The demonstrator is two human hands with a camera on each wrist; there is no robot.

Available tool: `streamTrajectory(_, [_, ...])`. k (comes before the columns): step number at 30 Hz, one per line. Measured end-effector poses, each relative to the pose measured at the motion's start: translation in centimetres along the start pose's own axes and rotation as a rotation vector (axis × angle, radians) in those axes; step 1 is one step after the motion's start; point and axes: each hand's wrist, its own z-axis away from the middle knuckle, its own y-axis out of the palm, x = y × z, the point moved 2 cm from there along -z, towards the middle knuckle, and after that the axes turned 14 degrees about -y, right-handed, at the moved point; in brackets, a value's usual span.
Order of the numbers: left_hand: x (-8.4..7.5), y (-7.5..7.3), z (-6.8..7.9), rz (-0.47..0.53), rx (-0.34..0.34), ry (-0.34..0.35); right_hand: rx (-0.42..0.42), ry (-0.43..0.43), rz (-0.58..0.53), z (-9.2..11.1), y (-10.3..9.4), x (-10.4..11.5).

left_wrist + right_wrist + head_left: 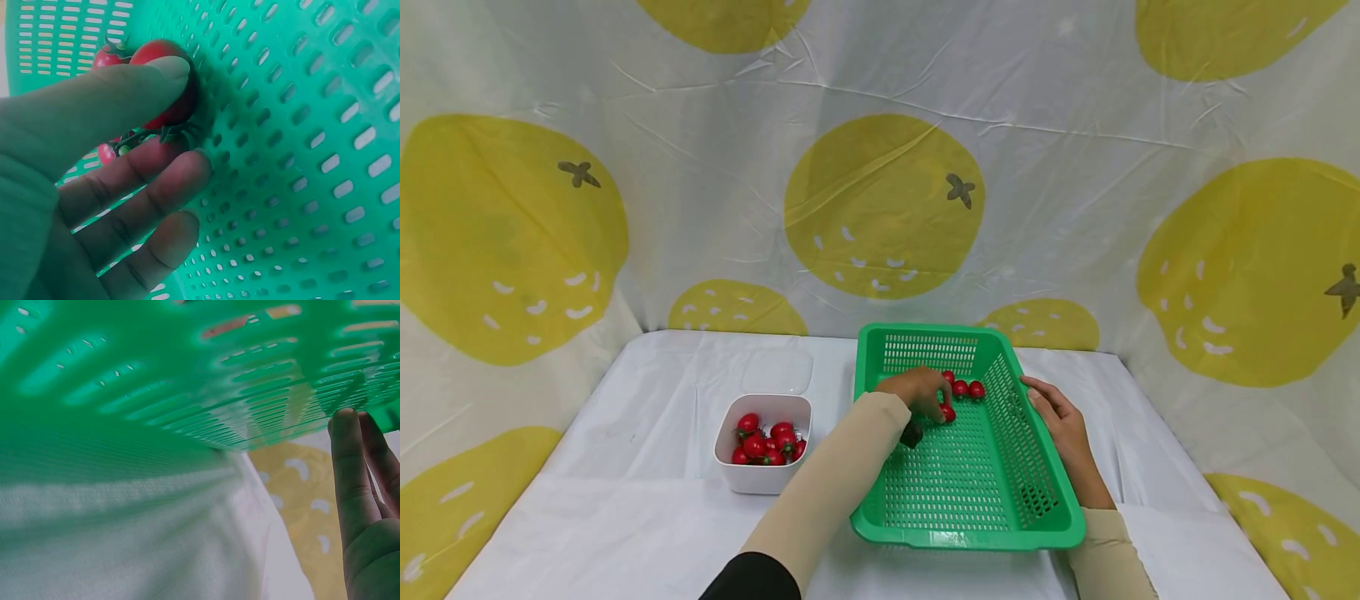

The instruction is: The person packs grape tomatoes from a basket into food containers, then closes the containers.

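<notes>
"Two containers stand nearest on the white-covered bench [625, 533]: the green basket [970, 542] and, left of it, the white box [767, 477] with red tomatoes [754, 446] inside. How would you do this step well?"

"I'd pinch lightly, since a hard squeeze could bruise the fruit, and steady the basket against sliding."

"And the grip?"

"On the right hand [1063, 425], nearly straight fingers [350, 469] touch the basket by its right rim. On the left hand [917, 390], inside the basket, thumb and forefinger pinch one tomato [950, 413]; the other visible fingers bend loosely."

"Farther off?"

"At least three more tomatoes [960, 388] lie toward the basket's far right corner; beyond the box, a clear lid [778, 372]; last, the fruit-print cloth [883, 83]."
</notes>
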Motion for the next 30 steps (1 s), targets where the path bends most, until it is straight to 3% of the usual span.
streamTrajectory(11, [-0.1, -0.2, -0.3, 0.023, -0.037, 0.028, -0.006, -0.016, 0.008, 0.0, 0.1, 0.2])
streamTrajectory(15, [-0.2, -0.5, -0.5, 0.016, -0.054, 0.076, -0.008, -0.015, 0.003, 0.0, 0.0, 0.1])
streamTrajectory(21, [-0.4, -1.3, -0.5, 0.081, -0.076, 0.172, -0.002, -0.015, -0.005, -0.1, 0.0, -0.1])
streamTrajectory(30, [-0.6, -2.2, -0.3, 0.166, -0.129, 0.209, 0.018, -0.029, -0.013, -0.1, -0.2, -0.5])
